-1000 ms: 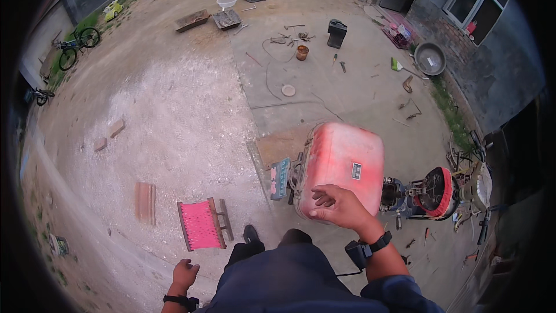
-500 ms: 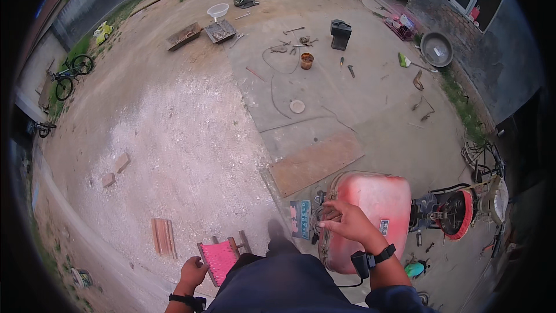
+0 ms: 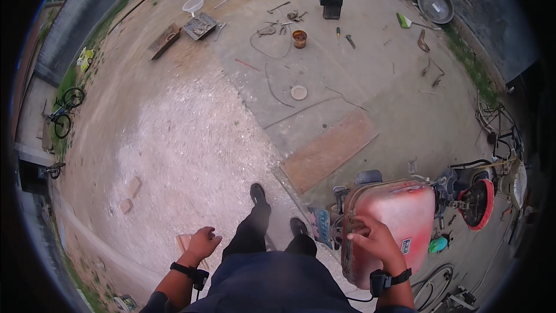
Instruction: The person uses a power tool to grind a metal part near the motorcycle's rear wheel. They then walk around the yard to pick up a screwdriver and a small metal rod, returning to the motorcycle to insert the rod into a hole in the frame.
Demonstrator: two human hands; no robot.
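My right hand hovers at the left edge of a red, faded box fixed to the rear of a vehicle. Its thumb and fingers are apart, and nothing shows between them; contact with the box cannot be made out. A blue plate hangs just left of the box. My left hand, fingers loosely bent and without any visible object, is above a reddish-brown slatted piece on the ground. Both wrists wear black straps with small devices.
A brown board lies ahead of the box. Farther off are a rusty can, a black bin-like container, scattered tools and a round pale lid. A red-rimmed wheel stands at right; two bricks lie at left.
My body has straightened and turned, bringing both feet into view. My left hand has risen away from the pink-seated stool, now out of sight. My right hand has left the wiry fitting beside the box.
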